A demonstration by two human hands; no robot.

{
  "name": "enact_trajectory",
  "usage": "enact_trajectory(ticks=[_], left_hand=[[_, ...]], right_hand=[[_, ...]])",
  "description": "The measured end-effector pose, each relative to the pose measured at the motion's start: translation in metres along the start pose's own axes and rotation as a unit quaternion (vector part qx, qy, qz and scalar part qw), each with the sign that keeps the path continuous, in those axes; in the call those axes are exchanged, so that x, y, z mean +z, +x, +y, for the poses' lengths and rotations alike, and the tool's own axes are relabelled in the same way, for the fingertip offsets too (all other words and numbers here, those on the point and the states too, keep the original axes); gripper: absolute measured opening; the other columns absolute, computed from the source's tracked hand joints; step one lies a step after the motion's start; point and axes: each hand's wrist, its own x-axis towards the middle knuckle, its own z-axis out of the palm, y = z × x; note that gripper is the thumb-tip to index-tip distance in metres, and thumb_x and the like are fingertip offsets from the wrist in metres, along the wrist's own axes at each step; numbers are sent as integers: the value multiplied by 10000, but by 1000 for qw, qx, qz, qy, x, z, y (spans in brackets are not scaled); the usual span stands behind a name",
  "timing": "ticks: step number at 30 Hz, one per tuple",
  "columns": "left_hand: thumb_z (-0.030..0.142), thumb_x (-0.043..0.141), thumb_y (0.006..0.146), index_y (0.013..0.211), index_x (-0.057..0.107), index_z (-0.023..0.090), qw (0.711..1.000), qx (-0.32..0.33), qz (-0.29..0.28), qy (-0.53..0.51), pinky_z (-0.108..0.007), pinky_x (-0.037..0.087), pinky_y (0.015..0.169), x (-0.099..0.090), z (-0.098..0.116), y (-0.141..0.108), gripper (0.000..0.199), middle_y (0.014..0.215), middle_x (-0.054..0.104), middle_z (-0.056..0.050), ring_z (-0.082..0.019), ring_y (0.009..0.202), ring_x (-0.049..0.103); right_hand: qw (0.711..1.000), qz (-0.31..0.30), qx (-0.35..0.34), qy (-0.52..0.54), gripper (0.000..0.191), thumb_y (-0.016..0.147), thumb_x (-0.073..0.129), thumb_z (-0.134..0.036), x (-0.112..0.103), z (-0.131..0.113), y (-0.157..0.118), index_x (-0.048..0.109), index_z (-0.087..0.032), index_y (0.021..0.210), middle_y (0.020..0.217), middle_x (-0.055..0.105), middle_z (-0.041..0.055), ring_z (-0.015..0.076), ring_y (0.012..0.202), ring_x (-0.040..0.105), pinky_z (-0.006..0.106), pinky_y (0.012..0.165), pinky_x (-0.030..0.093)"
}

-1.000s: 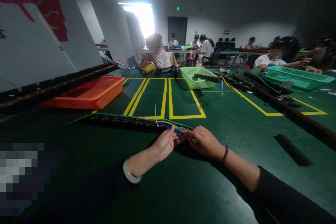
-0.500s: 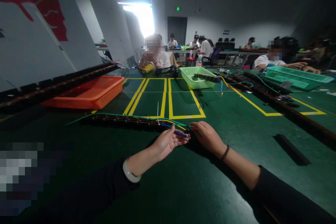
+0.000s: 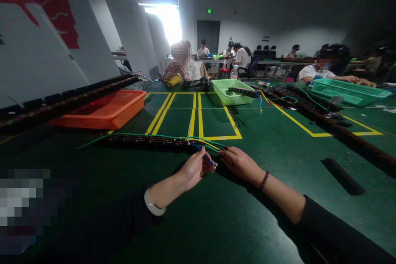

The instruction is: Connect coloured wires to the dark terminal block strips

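My left hand, palm up with fingers curled, holds a blue wire between thumb and fingers. The wire's tip sticks out past the fingertips. To its right, my right hand is closed at the red-tipped end of a yellow wire; its thumb is mostly hidden. A green wire runs along a long dark cable duct strip and ends in a red tip beside my right knuckles. A thin white cable tie stands up near the strip's right end.
An orange basket is at left under a long dark strip. A light green basket and a teal basket stand farther back. A short black bar lies at right, near a long strip. People sit beyond.
My left fingers have curled in more around the blue wire, drawing its tip slightly left and down. My right hand has shifted a little left and down. The cable tie leans more to the right.
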Motion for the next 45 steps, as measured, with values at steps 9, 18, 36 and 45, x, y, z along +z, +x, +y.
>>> enact_trajectory(ticks=[9, 18, 36, 45], left_hand=[[345, 370, 928, 729, 525, 145, 1000, 12, -19, -11, -213, 457, 539, -2, -1, 2, 322, 603, 627, -56, -120, 533, 584], [341, 389, 922, 732, 529, 143, 999, 21, -27, -22, -227, 476, 558, -2, -2, 2, 308, 596, 618, -54, -133, 551, 604], [300, 401, 924, 698, 553, 123, 998, 25, -32, -45, -270, 504, 661, 1, -1, 2, 325, 645, 607, -47, -130, 622, 610], [342, 435, 912, 812, 584, 118, 997, 28, -63, -32, -310, 500, 758, 1, -2, 2, 288, 732, 656, -80, -158, 735, 644]], right_hand=[[998, -40, -7, -37, 234, 905, 470, -193, 0, -1, 3, 623, -156, 1079, 875, 625, 97, 205, 890, 571, 354, 799, 474], [997, 42, -72, 5, 265, 924, 447, -287, -13, -13, 2, 599, -152, 1095, 887, 613, 91, 177, 783, 537, 342, 753, 442], [988, 68, -139, 10, 213, 894, 491, -198, -9, -15, 1, 551, -163, 1096, 795, 594, 43, 149, 717, 525, 339, 788, 451], [991, 71, -110, 42, 210, 895, 425, -131, -8, -15, 2, 560, -158, 1055, 805, 598, 60, 151, 748, 557, 327, 774, 479]])
